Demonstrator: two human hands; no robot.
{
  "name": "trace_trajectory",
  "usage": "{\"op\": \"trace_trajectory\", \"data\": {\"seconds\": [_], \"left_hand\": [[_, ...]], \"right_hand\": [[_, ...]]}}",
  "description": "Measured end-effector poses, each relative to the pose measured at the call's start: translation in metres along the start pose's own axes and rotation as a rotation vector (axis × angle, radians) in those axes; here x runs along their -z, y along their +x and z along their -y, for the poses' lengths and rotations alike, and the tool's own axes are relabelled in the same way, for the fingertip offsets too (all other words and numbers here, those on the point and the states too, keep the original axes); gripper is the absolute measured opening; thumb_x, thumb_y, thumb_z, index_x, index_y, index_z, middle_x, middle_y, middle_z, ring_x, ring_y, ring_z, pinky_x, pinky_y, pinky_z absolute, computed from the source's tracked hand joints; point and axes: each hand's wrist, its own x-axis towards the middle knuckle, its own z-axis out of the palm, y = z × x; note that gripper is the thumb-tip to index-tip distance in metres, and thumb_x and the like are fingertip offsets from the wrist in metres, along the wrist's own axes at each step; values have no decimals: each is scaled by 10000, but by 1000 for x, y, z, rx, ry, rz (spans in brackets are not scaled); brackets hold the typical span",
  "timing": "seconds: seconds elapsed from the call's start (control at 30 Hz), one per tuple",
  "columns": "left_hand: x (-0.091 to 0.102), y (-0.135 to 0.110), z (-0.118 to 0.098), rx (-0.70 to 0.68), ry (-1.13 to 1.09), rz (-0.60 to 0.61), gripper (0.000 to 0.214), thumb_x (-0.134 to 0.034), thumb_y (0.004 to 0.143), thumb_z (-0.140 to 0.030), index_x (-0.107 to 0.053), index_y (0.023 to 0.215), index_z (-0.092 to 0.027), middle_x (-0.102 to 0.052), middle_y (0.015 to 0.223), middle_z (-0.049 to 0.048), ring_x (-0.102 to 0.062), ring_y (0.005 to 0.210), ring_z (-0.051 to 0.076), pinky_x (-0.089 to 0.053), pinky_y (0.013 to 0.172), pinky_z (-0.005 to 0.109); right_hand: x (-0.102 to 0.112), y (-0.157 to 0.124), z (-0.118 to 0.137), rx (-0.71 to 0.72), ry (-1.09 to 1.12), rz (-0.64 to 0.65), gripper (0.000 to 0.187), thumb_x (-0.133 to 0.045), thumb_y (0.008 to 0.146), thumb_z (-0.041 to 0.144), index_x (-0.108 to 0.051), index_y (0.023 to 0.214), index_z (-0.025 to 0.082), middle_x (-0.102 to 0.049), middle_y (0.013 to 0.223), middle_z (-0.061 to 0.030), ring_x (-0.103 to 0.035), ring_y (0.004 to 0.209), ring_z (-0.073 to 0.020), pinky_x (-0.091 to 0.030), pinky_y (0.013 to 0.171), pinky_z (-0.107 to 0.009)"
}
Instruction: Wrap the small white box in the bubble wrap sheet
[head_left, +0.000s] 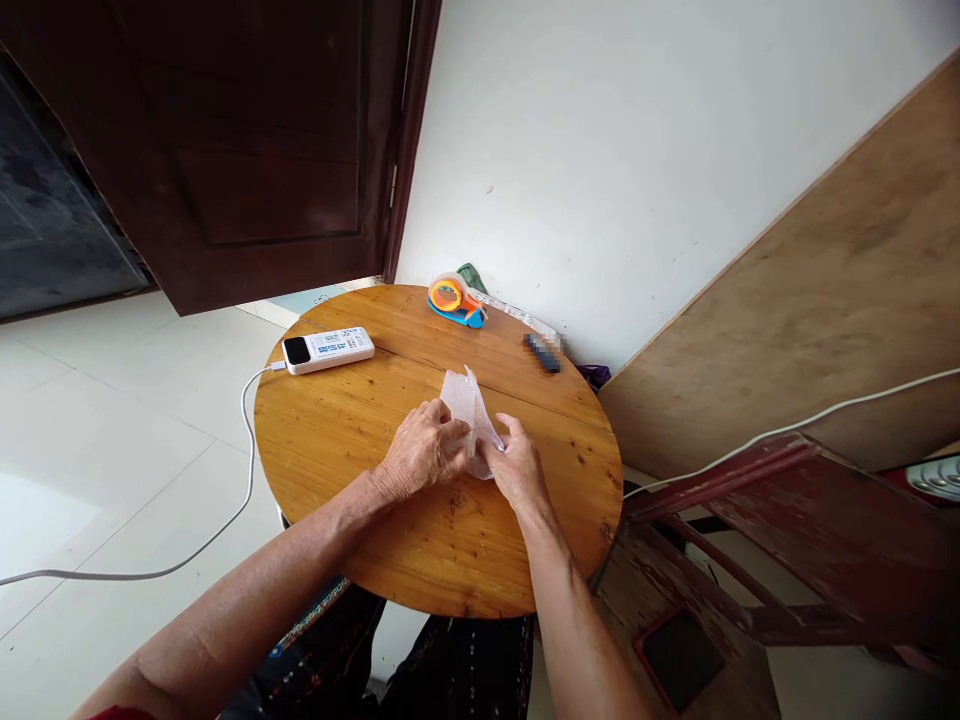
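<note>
A crumpled, translucent whitish plastic bag (460, 396) stands up between my two hands over the round wooden table (330, 440). My left hand (429, 446) is closed on its left side, with the fingers curled and the knuckles up. From the right, my right hand (516, 462) grips the bag's lower right edge, the index finger lifted and bent. A small flap of the plastic shows below the fingers, near the tabletop. My fingers partly hide the bag, and I cannot make out whether anything is inside it.
An orange and blue tape dispenser (453, 298) stands at the table's back edge. At the left lies a white power bank (330, 350) with a cable (251, 440) hanging off the table. A blurred dark object (541, 353) is at the back right. A reddish wooden chair (810, 540) stands at right.
</note>
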Motion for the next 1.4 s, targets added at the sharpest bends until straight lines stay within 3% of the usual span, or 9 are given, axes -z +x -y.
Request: {"op": "trace_trajectory", "data": {"seconds": [0.2,0.47,0.73,0.87,1.0,1.1,1.23,1.33,1.4], "left_hand": [[3,1,-3,16,1,4,273,-597,855,-320,-733,1071,-225,-573,1002,86,-558,896,213,-476,827,337],[1,2,-3,-8,-6,2,205,-616,844,-312,-734,979,-214,-569,980,79,-553,891,213,-482,825,333],[1,4,-3,25,-171,38,208,-620,836,-288,-718,995,-194,-579,967,74,-576,926,208,-502,838,305],[-2,6,1,105,-292,30,445,-647,795,-311,-629,1220,-181,-586,1037,84,-590,1012,247,-506,887,351],[-2,8,3,159,-431,52,657,-676,729,-276,-511,1350,-140,-584,981,62,-594,922,224,-506,872,366],[-1,9,5,195,-541,53,684,-677,677,-201,-512,1338,-139,-570,928,30,-570,850,183,-496,829,332],[0,12,8,325,-786,79,651,-628,669,-142,-524,1311,-154,-536,797,-32,-523,708,120,-456,674,246],[0,15,9,441,-960,87,567,-594,703,-161,-539,1266,-125,-524,737,-45,-478,609,95,-396,557,213],[-1,16,9,494,-958,65,507,-612,721,-197,-566,1219,-114,-524,713,-44,-475,599,95,-388,548,213]], "right_hand": [[4,-5,14,64,-193,-82,532,-557,770,295,-588,1278,145,-656,713,-19,-592,675,-201,-421,645,-299],[3,-8,21,6,321,-69,612,-581,766,444,-572,1278,109,-552,587,50,-488,477,-136,-413,431,-242],[-3,-9,20,100,303,-39,558,-577,805,463,-629,1230,105,-721,797,-67,-635,670,-185,-499,566,-274],[2,-12,19,140,279,-14,506,-490,873,450,-626,1246,137,-737,879,-78,-651,710,-188,-511,596,-282],[9,-14,20,219,281,158,546,-516,825,299,-534,1347,144,-728,941,-60,-625,655,-144,-514,610,-270],[16,-16,22,315,211,270,651,-532,763,193,-463,1410,161,-710,1023,-57,-594,614,-107,-505,624,-261],[20,-19,31,386,-19,283,719,-565,754,135,-419,1453,217,-714,1049,-38,-577,602,-108,-488,657,-271],[19,-22,42,390,-252,246,749,-562,762,101,-395,1481,229,-716,1121,-60,-649,748,-170,-490,724,-299],[18,-24,50,395,-382,221,747,-553,784,97,-373,1501,203,-708,1174,-100,-675,909,-227,-485,788,-323]]}}
